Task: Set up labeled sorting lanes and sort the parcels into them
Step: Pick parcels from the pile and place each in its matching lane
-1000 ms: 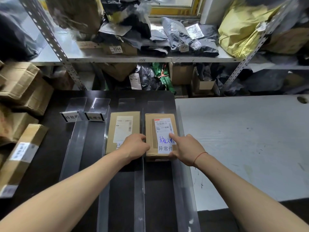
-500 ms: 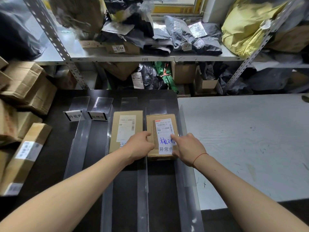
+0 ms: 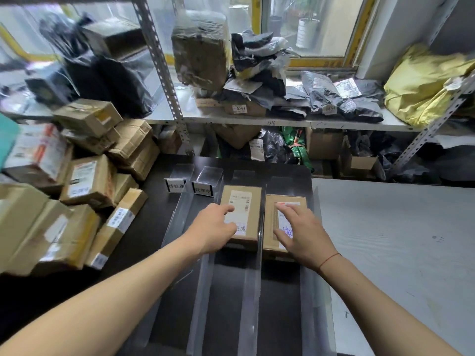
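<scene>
a metal shelf point(image 3: 257, 120) spans the back, loaded with dark mailer bags point(image 3: 341, 98), a wrapped bundle point(image 3: 203, 50) and a yellow bag point(image 3: 421, 83), with windows behind it. below it, a grey table point(image 3: 398, 240) lies to the right and a black mat point(image 3: 144, 227) to the left. a heap of cartons point(image 3: 84, 176) is piled on the mat's left side.

clear dividers point(image 3: 253, 291) stand on the mat and form lanes running away from the person. two small label stands point(image 3: 203, 187) sit at the far ends of the left lanes.

a left box point(image 3: 246, 201) lies flat in one lane, and a right box point(image 3: 271, 227) lies flat in the next lane to its right, with a divider between them. both carry white shipping labels with handwriting.

the left hand point(image 3: 214, 228) rests on the near part of the left box, fingers loosely bent, forefinger stretched onto its label; it grips nothing. the right hand point(image 3: 300, 232) lies on the right box with fingers spread and fairly straight, pressing on its label, not curled round it. a thin red string circles the right wrist.
</scene>
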The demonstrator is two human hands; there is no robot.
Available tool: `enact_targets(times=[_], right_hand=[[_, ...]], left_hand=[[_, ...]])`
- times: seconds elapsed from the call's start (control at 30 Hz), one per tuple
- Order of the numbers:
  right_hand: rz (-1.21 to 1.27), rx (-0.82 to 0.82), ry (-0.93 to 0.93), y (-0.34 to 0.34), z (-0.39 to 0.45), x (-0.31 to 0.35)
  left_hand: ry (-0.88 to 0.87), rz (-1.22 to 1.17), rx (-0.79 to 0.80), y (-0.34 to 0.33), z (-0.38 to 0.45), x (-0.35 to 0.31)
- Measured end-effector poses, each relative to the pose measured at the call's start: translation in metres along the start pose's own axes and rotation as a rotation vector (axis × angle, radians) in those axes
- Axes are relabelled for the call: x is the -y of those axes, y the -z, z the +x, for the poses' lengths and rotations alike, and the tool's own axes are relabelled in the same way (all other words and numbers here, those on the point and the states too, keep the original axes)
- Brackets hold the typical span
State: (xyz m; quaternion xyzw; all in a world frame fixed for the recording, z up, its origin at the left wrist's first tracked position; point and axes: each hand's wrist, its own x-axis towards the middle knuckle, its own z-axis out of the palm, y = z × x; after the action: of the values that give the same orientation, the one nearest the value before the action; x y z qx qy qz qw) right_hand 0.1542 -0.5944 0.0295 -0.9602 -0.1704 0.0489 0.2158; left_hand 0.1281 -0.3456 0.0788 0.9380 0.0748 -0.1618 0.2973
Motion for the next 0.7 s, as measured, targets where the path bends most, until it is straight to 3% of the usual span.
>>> enact_targets(times=[0.23,0.7], right_hand=[[-0.004,-0.022,0.061,-0.013,0.003,0.080],[-0.066,-0.014,0.020,-0.086,0.028,0.295]], left_hand=[[-0.031,-0.018,-0.114,0.043,-0.044,0.063],[-0.149,0.102,-0.167,0.149,-0.077,0.272]])
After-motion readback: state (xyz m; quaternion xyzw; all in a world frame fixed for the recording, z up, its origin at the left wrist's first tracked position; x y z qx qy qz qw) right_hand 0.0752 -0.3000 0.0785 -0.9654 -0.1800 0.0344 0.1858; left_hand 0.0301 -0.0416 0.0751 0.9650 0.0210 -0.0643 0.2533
